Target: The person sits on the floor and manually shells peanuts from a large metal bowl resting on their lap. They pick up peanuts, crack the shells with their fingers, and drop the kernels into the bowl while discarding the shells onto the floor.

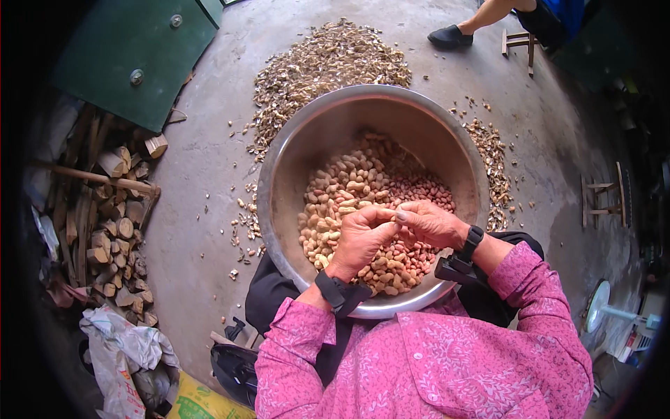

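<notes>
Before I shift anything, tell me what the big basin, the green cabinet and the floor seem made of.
Basin: metal, probably stainless steel; its silvery rim shines, while the inner wall looks duller and brownish.
Green cabinet: smooth, even face, apparently painted; wood or metal, I can't tell.
Floor: likely concrete, matt and grey, with darker stains and no tile joints visible.

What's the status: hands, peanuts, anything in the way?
Left hand, right hand together over metal basin; any held item unclear. Inside: unshelled peanuts mostly left, reddish kernels right. Nothing seen blocking hands; shell pile beyond basin.
</notes>
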Motion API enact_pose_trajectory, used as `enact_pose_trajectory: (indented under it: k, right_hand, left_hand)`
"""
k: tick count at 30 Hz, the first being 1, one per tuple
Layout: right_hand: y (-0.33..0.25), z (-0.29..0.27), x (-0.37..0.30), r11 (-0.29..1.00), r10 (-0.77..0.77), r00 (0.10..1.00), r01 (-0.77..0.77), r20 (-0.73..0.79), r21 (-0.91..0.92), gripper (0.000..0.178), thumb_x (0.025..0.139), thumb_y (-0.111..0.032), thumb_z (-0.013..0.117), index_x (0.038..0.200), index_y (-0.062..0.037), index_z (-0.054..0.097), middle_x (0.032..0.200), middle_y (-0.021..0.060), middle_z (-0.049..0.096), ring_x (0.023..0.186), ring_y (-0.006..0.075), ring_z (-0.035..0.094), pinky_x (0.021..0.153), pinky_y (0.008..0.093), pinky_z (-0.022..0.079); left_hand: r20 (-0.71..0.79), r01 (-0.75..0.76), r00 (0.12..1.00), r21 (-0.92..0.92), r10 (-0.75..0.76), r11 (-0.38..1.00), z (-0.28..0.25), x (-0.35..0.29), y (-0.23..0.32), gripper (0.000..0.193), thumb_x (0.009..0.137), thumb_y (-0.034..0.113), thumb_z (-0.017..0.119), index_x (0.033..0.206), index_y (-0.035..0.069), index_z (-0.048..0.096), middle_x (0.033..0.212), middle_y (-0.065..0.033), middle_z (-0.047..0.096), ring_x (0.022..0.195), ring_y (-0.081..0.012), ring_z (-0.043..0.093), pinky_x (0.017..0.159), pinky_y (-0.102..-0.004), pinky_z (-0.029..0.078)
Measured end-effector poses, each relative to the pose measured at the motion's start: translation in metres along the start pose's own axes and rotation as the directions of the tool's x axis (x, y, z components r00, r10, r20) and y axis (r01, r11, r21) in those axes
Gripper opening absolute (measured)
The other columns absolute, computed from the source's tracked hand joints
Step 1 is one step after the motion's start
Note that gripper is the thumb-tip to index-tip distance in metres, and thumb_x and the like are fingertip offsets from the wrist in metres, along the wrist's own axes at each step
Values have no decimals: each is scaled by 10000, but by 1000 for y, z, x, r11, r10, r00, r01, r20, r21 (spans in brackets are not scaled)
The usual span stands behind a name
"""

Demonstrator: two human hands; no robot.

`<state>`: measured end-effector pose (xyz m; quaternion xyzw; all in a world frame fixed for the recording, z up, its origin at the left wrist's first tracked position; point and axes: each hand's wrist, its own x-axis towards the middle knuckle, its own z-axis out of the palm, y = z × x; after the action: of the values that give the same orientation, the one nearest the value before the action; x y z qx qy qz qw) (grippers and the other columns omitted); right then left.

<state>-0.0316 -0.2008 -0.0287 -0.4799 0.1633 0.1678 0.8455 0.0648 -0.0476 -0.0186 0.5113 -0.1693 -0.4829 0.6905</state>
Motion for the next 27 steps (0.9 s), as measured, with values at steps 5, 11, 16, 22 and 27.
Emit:
enact_pose_trajectory:
  k: [5, 11, 16, 22, 27]
  right_hand:
    - [-1, 6, 1, 996, 9, 1000, -11, 22, 90, 351, 844, -389, 529, 808, -40, 532, 688, 7, 485, 595, 90, 451, 536, 218, 395]
    - [-5, 9, -3, 977, -17, 997, -1, 79, 215, 273, 859, -303, 528, 883, -31, 533, 746, 27, 518, 641, 100, 481, 583, 221, 412]
    - [-9, 11, -7, 968, -33, 994, 7, 100, 252, 212, 860, -237, 523, 916, -33, 534, 814, 50, 555, 687, 107, 512, 625, 226, 422]
    - [-12, 3, -12, 958, -58, 994, 28, 96, 284, 147, 835, -139, 521, 926, -24, 523, 827, 68, 574, 726, 127, 551, 655, 250, 445]
    - [-13, 0, -10, 965, -135, 991, 132, -1, 225, 152, 816, -98, 517, 941, -11, 524, 844, 59, 574, 731, 128, 557, 655, 268, 461]
  left_hand:
    - [-4, 26, 1000, -12, -27, 1000, -3, 0, -4, 122, 785, 50, 613, 901, 12, 617, 754, -25, 618, 586, -40, 527, 496, -161, 421]
    - [32, 93, 996, -247, -88, 964, -9, 1, -6, 107, 806, 66, 586, 901, 19, 602, 792, -49, 620, 653, -86, 566, 596, -210, 477]
    - [73, 133, 991, -429, -112, 893, -10, 3, -6, 99, 823, 57, 542, 907, 23, 581, 810, -79, 613, 677, -137, 573, 617, -257, 484]
    - [109, 157, 987, -475, -120, 866, -7, 4, -3, 159, 848, 66, 508, 997, 21, 540, 802, -78, 603, 680, -140, 573, 654, -290, 501]
    - [94, 178, 984, -447, -152, 877, -8, 3, -1, 215, 852, 62, 498, 1058, 8, 523, 836, -91, 600, 677, -140, 578, 659, -301, 506]
